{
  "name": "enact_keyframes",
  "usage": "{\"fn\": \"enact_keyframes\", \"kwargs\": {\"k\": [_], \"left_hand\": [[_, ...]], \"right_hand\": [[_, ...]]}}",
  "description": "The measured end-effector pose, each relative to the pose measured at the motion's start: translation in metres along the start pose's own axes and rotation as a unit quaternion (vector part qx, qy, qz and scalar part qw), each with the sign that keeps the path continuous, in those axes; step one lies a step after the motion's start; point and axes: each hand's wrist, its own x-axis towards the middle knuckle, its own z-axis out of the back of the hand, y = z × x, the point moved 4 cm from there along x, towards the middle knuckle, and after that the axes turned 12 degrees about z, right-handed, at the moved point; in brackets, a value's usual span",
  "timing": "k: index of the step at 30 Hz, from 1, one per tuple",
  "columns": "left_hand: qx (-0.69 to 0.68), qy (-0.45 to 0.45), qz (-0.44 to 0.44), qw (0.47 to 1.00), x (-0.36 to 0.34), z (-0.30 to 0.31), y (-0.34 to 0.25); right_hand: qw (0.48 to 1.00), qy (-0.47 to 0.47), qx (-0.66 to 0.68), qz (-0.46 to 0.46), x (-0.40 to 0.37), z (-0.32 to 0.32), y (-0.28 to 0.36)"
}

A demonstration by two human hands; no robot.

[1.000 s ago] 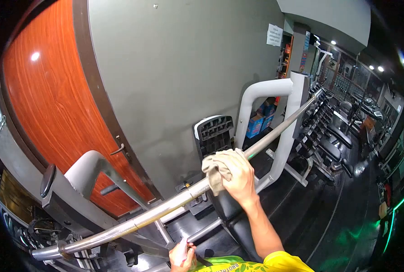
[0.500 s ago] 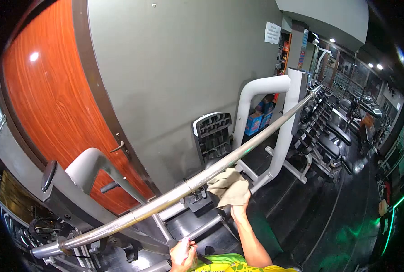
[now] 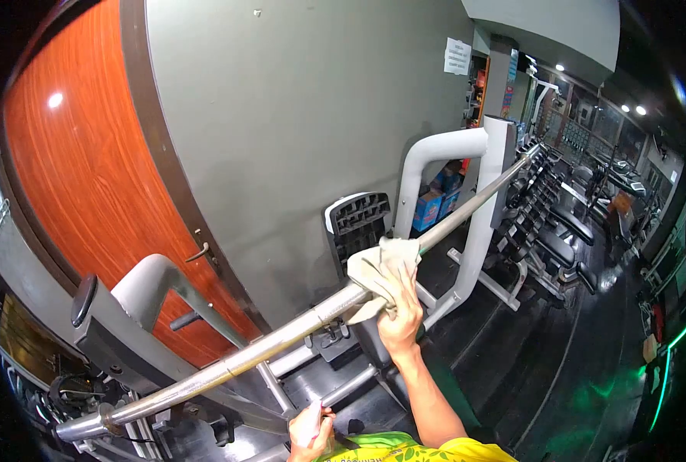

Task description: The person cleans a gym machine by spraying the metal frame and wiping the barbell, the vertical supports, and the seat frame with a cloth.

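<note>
A long metal barbell [image 3: 239, 365] runs diagonally across the view, from the lower left up to the right. My right hand [image 3: 400, 319] grips a pale beige cloth [image 3: 380, 269], which is draped over the middle of the bar and touches it. Low in the view, near my body, my left hand [image 3: 310, 428] is closed around something whitish that I cannot make out, below the bar and apart from it.
Grey-white rack frames [image 3: 475, 246] stand at both sides under the bar. A wooden door [image 3: 89, 154] is at the left. A dumbbell rack [image 3: 529, 212] and benches [image 3: 558, 248] stand at the right. Blue boxes [image 3: 427, 209] sit by the wall.
My right hand has moved up with the cloth, from below the bar onto it. The cloth now lies over the bar. My left hand has stayed nearly still.
</note>
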Motion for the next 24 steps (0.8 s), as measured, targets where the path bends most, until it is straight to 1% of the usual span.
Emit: {"fn": "enact_keyframes", "kwargs": {"k": [1,2,3,4,5,6,7,8,9,10,11,12,13,14,15,16,17,20,21,22,23,24], "left_hand": [[0.0,0.001,0.0,1.0,0.0,0.0,-0.001],[-0.011,0.003,0.019,1.0,-0.001,-0.001,-0.002],[-0.023,0.004,0.037,0.999,0.0,-0.002,-0.002],[-0.024,0.003,0.039,0.999,0.001,-0.003,-0.002],[-0.049,0.021,0.041,0.998,0.002,-0.004,-0.002],[-0.073,0.04,0.042,0.996,0.005,-0.005,-0.002],[-0.072,0.038,0.042,0.996,0.009,-0.003,-0.006],[-0.032,0.055,0.02,0.998,0.013,-0.003,-0.012],[0.008,0.072,0.0,0.997,0.015,-0.004,-0.016],[0.007,0.071,0.003,0.997,0.015,-0.002,-0.016],[0.009,0.08,0.004,0.997,0.016,-0.003,-0.015],[0.01,0.089,0.005,0.996,0.018,-0.004,-0.013],[-0.009,0.064,0.018,0.998,0.019,-0.004,-0.012],[-0.011,0.064,0.021,0.998,0.018,-0.004,-0.009],[-0.054,0.079,0.076,0.993,0.02,-0.003,-0.005],[-0.097,0.094,0.131,0.982,0.02,-0.002,-0.002],[-0.153,0.082,0.181,0.968,0.019,-0.001,-0.002],[-0.153,0.066,0.188,0.968,0.027,0.005,-0.01],[-0.129,0.057,0.14,0.98,0.027,0.005,-0.001],[-0.134,0.059,0.142,0.979,0.025,0.002,0.004],[-0.146,0.053,0.167,0.974,0.024,0.0,0.009],[-0.157,0.048,0.191,0.968,0.023,0.0,0.011]], "right_hand": [[0.999,-0.026,0.021,-0.032,-0.014,-0.001,-0.003],[0.996,-0.051,0.042,-0.064,-0.032,-0.001,-0.006],[0.989,-0.062,0.07,-0.118,-0.06,-0.006,-0.014],[0.969,-0.033,0.121,-0.212,-0.082,-0.01,-0.017],[0.944,-0.022,0.196,-0.264,-0.1,-0.017,-0.02],[0.863,-0.083,0.304,-0.395,-0.146,-0.03,-0.037],[0.789,-0.121,0.38,-0.467,-0.171,-0.031,-0.027],[0.701,-0.156,0.449,-0.531,-0.19,-0.033,-0.017],[0.647,-0.133,0.534,-0.528,-0.187,-0.025,-0.002],[0.585,-0.109,0.613,-0.52,-0.186,-0.014,0.012],[0.577,-0.1,0.607,-0.538,-0.214,-0.008,0.014],[0.577,-0.097,0.606,-0.539,-0.21,0.0,0.016],[0.556,-0.097,0.632,-0.531,-0.2,0.01,0.026],[0.534,-0.096,0.658,-0.522,-0.195,0.018,0.031],[0.532,-0.117,0.631,-0.552,-0.199,0.024,0.032],[0.532,-0.117,0.63,-0.554,-0.197,0.029,0.032],[0.528,-0.131,0.628,-0.556,-0.194,0.036,0.033],[0.523,-0.15,0.623,-0.561,-0.182,0.045,0.033],[0.505,-0.17,0.626,-0.57,-0.179,0.048,0.033],[0.487,-0.189,0.628,-0.577,-0.177,0.051,0.033],[0.469,-0.193,0.63,-0.588,-0.179,0.055,0.034],[0.471,-0.193,0.627,-0.589,-0.176,0.059,0.035]]}}
